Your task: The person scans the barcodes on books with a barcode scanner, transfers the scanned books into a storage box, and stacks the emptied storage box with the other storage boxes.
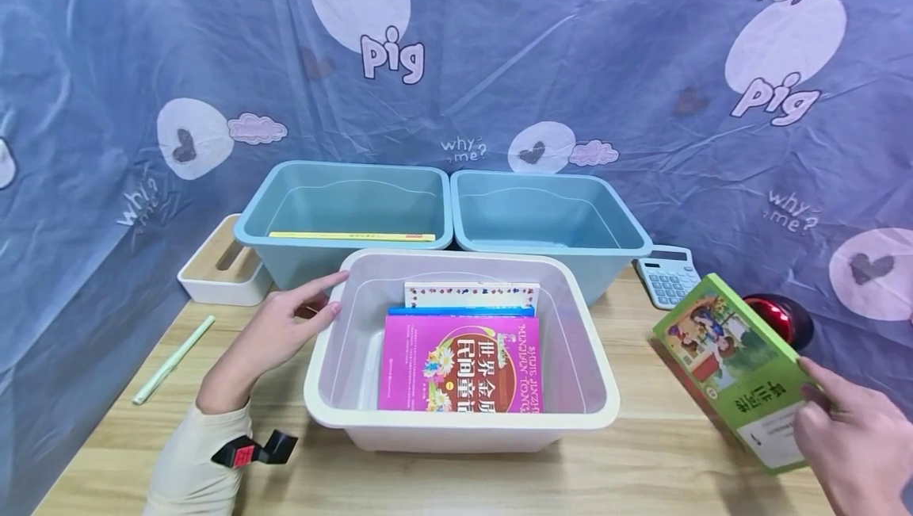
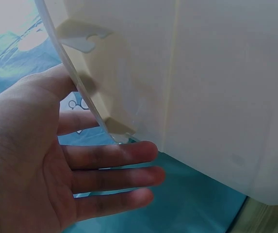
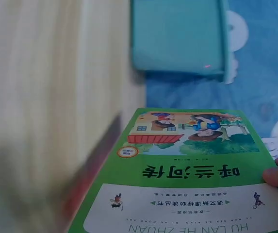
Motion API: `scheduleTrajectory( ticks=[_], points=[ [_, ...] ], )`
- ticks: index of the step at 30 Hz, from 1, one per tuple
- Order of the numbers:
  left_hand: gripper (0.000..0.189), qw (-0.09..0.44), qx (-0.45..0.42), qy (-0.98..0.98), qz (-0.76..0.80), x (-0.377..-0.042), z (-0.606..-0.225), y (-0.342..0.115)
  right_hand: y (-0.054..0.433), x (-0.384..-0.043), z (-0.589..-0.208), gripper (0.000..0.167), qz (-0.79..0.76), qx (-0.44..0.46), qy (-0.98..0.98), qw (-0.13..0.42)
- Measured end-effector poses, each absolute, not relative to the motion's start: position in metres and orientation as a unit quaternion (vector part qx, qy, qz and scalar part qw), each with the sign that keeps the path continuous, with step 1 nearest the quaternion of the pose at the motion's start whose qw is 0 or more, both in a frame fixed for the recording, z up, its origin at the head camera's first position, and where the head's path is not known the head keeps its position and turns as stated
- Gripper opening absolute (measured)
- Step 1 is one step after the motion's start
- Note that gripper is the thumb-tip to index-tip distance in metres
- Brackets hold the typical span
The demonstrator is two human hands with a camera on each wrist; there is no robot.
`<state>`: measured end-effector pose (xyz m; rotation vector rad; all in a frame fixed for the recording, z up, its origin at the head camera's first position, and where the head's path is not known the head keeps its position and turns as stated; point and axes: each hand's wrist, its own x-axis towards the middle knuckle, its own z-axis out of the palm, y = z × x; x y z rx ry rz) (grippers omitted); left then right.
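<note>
A white plastic bin point(image 1: 464, 421) stands at the middle front of the table, holding a magenta book point(image 1: 421, 365), a thin blue-edged item point(image 1: 456, 311) and a white book with a patterned border point(image 1: 471, 292). My left hand point(image 1: 281, 334) touches the bin's left rim with thumb and forefinger; in the left wrist view its other fingers extend straight below the rim. At the right, my right hand point(image 1: 856, 437) grips a green picture-cover book point(image 1: 742, 373) by its edge, tilted above the table. The right wrist view shows the green book's cover point(image 3: 187, 170) from close up.
Two blue bins stand behind: the left bin point(image 1: 285, 262) holds a yellow-edged book point(image 1: 349, 236), the right bin point(image 1: 549, 250) is beside it. A calculator point(image 1: 668, 278) and a black mouse point(image 1: 795, 322) with red light lie right. A tissue box point(image 1: 224, 286) and a green pen point(image 1: 174, 359) lie left.
</note>
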<state>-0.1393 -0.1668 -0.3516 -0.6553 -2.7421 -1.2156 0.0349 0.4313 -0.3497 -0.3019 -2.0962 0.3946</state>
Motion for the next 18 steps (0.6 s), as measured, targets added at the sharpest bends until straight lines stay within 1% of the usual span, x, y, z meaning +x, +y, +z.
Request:
scheduleTrajectory(
  ticks=[3, 7, 11, 18],
  points=[
    [0.048, 0.040, -0.217, -0.891, -0.396, -0.138, -0.351, -0.167, 0.427, 0.033, -0.335, 0.048, 0.219, -0.088, -0.848, 0.474],
    [0.049, 0.039, -0.217, -0.892, -0.396, -0.138, -0.350, -0.167, 0.421, 0.028, -0.315, 0.054, 0.268, -0.094, -0.834, 0.472],
    [0.050, 0.037, -0.216, -0.891, -0.398, -0.137, -0.349, -0.167, 0.417, 0.023, -0.298, 0.052, 0.267, -0.104, -0.830, 0.479],
    [0.048, 0.048, -0.223, -0.892, -0.391, -0.137, -0.349, -0.167, 0.406, 0.011, -0.267, 0.054, 0.235, -0.086, -0.842, 0.479]
  ],
)
